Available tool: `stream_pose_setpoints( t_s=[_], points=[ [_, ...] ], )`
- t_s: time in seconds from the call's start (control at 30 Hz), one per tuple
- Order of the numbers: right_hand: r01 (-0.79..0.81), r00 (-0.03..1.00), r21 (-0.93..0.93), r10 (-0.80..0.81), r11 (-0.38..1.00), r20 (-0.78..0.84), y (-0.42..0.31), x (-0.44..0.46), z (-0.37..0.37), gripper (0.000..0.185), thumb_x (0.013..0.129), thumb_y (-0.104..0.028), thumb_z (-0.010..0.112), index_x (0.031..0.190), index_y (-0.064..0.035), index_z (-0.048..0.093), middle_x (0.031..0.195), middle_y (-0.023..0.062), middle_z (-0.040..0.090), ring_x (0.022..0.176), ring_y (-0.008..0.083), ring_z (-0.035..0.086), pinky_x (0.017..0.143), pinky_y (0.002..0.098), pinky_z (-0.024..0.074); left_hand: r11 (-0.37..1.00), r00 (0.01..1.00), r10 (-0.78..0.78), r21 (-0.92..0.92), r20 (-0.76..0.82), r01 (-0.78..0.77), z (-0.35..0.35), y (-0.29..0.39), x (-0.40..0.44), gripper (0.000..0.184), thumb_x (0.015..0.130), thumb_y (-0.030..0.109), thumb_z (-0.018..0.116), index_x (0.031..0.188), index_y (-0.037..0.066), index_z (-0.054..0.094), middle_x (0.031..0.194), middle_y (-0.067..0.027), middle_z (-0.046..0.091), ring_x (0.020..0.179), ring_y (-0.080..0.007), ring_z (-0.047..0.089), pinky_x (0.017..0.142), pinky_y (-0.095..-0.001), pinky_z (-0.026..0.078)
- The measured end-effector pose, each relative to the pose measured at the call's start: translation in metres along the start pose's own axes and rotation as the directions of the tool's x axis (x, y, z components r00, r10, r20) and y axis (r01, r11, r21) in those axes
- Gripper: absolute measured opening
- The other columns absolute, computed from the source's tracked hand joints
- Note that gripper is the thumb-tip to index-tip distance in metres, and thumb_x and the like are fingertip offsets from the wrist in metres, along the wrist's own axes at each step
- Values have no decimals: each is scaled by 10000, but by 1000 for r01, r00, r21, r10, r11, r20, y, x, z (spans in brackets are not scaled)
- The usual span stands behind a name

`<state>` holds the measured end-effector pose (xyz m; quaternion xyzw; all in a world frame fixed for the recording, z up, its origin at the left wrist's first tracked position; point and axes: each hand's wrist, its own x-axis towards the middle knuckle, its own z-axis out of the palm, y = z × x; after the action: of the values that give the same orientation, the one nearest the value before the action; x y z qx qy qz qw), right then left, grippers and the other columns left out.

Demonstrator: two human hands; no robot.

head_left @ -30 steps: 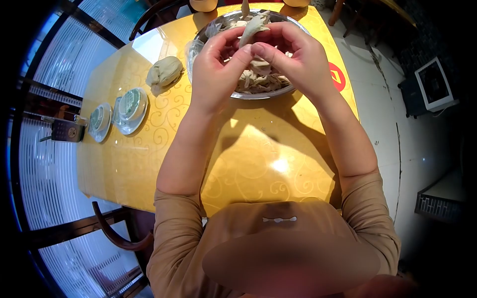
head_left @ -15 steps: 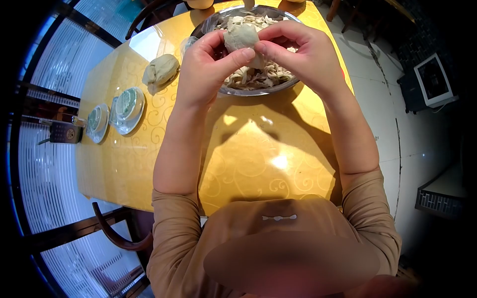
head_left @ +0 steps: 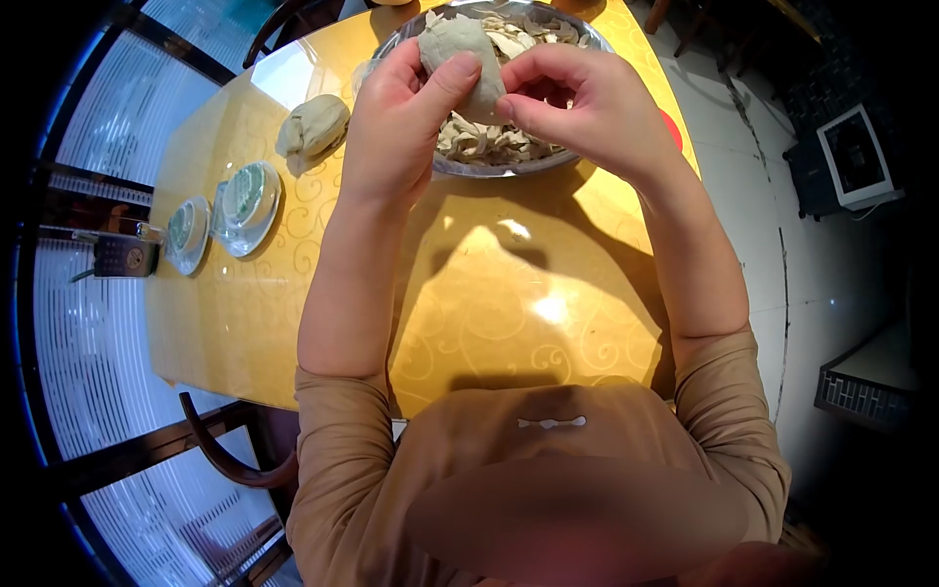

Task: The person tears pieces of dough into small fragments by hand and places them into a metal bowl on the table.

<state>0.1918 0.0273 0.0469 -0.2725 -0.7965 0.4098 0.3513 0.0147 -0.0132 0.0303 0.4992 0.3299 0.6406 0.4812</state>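
Note:
A lump of pale grey-green dough [head_left: 458, 49] is in my left hand [head_left: 396, 122], with the thumb pressed on its face and the fingers behind it. My right hand [head_left: 587, 108] pinches with thumb and index finger at the lump's lower right edge. Both hands are above a metal bowl [head_left: 509, 170] that holds many thin, pale torn pieces [head_left: 489, 143]. Another wrapped-looking lump of dough [head_left: 313, 129] lies on the yellow table [head_left: 342, 225], left of the bowl.
Two sets of wrapped dishes [head_left: 246, 205] [head_left: 186, 233] stand at the table's left. A dark box [head_left: 125, 256] is at the left edge. One curved chair arm [head_left: 230, 460] is at lower left. A red mark [head_left: 671, 130] shows at the right edge.
The dough lump has turned and tilted up to the left with my left hand, showing a larger smooth face. My right hand's fingertips have moved down its right edge.

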Motion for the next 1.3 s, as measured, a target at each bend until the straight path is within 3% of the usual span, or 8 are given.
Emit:
stream_pose_setpoints(
  t_s=[0.3,0.5,0.8,1.07,1.13,1.17,1.23,1.3],
  points=[
    [28,987,-65,-38,997,-157,8,3,4,117,776,-46,620,880,7,637,740,-21,601,664,23,538,599,180,443,962,995,42,264,95,-65,1,-2,-1,385,758,130,744,1045,-8,527,965,-63,606,892,-113,576,784,-265,487],
    [-1,992,-57,-7,998,-130,11,5,4,85,783,-55,584,833,7,614,737,-20,582,646,22,515,575,186,428,976,991,33,210,127,-59,0,-5,0,386,773,117,720,1074,-16,518,1001,-71,599,892,-118,578,781,-265,489],
    [-130,991,377,104,917,87,21,11,-7,106,818,-95,563,871,-14,606,758,-2,573,674,65,517,629,201,435,997,996,-8,71,88,2,-4,0,0,387,808,64,656,1147,-33,495,1035,-85,601,924,-141,596,810,-290,511],
    [-27,994,726,94,688,-52,54,19,-50,120,847,-79,642,924,11,629,816,16,637,722,54,566,643,192,463,998,999,-3,-58,33,5,-23,8,6,390,846,61,604,1200,-41,475,1089,-106,596,998,-171,583,899,-306,462],
    [-46,975,185,84,982,-207,27,14,-48,164,837,-115,624,944,2,667,771,11,624,679,71,531,619,218,438,992,1000,-2,-125,7,3,-24,16,6,381,854,63,588,1203,-41,474,1098,-109,593,1003,-171,578,907,-312,456],
    [-76,978,-65,61,995,-200,28,13,-43,213,829,-151,632,977,-2,670,790,49,653,698,118,580,653,251,465,991,1000,-12,-134,3,12,-21,18,4,375,867,85,568,1210,-34,476,1111,-107,592,1012,-171,575,903,-323,456],
    [-120,988,-387,71,914,-139,35,13,-27,316,813,-226,657,1065,-35,658,845,133,684,763,229,647,736,319,502,978,995,-72,-194,63,83,-20,15,2,373,872,96,560,1214,-27,479,1120,-102,592,1012,-171,573,899,-331,455],
    [15,987,-634,-113,774,-115,38,13,-19,301,804,-242,668,1044,-60,674,867,130,676,770,250,645,720,343,508,966,987,-126,-214,98,144,-16,13,1,372,879,123,553,1216,-19,487,1123,-92,595,1015,-173,572,892,-338,454]
  ],
)
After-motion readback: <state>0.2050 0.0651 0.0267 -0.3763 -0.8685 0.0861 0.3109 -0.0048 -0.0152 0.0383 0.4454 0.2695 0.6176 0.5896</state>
